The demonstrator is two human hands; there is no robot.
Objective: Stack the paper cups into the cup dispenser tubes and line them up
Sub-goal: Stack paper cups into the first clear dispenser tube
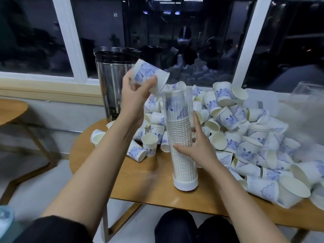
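Observation:
A clear dispenser tube (180,130) on a white base stands upright near the front of the round wooden table (152,183), filled almost to the top with stacked white paper cups. My right hand (198,146) holds the tube at mid-height, thumb in front and fingers along its right side. Up and to the left of the tube's mouth, my left hand (135,95) grips a single white cup with blue print (149,78), tilted with its open end down to the right. A large heap of loose cups (245,134) covers the table behind and right of the tube.
A tall steel container with a black lid (114,79) stands at the table's back left, before the dark window. A second wooden table (12,109) sits at the left. Clear plastic packaging (305,97) lies at the far right. My knees (192,228) are below the table edge.

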